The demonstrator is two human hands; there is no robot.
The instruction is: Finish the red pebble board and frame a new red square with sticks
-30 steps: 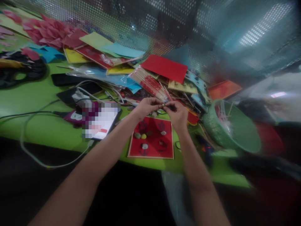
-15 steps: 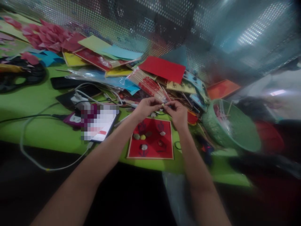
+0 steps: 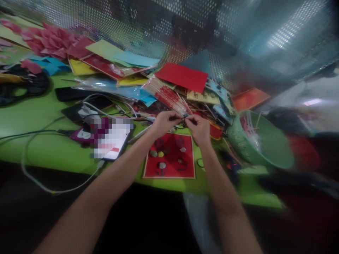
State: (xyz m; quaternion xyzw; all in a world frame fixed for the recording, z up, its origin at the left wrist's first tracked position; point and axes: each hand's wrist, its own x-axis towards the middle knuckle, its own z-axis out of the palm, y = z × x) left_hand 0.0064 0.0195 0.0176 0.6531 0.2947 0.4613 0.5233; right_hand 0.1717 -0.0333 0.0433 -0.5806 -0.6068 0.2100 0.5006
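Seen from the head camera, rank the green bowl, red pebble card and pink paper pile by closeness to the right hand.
1. red pebble card, just below the right hand.
2. green bowl, to its right.
3. pink paper pile, far back left.

left hand [image 3: 164,122]: bare, slim fingers | right hand [image 3: 199,129]: bare | left forearm [image 3: 106,190]: bare up to the frame's edge | right forearm [image 3: 222,197]: bare likewise

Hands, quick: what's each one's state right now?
Left hand: closed, pinching a small piece, too blurred to identify.
Right hand: closed, pinching the same small piece.
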